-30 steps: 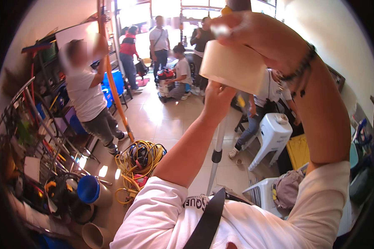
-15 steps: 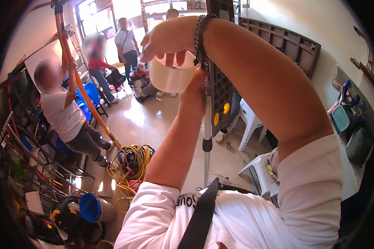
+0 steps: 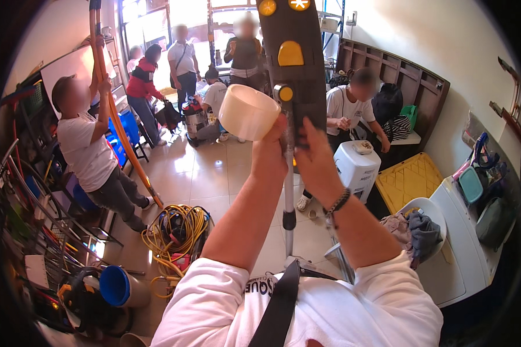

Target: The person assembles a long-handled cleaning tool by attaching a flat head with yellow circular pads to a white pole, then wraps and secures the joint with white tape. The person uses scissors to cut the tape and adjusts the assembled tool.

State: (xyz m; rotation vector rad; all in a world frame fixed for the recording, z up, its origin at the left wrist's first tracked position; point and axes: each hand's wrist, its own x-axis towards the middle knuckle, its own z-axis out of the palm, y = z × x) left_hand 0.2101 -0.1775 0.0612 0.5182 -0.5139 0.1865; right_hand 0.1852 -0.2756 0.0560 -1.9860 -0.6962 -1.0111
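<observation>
Translucent tape roll (image 3: 244, 118) sits just left of the grey pole (image 3: 289, 194), near its upper end, and we grasp it in our left hand (image 3: 271, 144). Our right hand (image 3: 316, 159), blurred, points upward just right of the pole, by the black panel (image 3: 298, 78); whether it grips either, we cannot tell. Coiled yellow cord (image 3: 198, 225) lies left of the pole; a white stool (image 3: 359, 166) stands to its right.
</observation>
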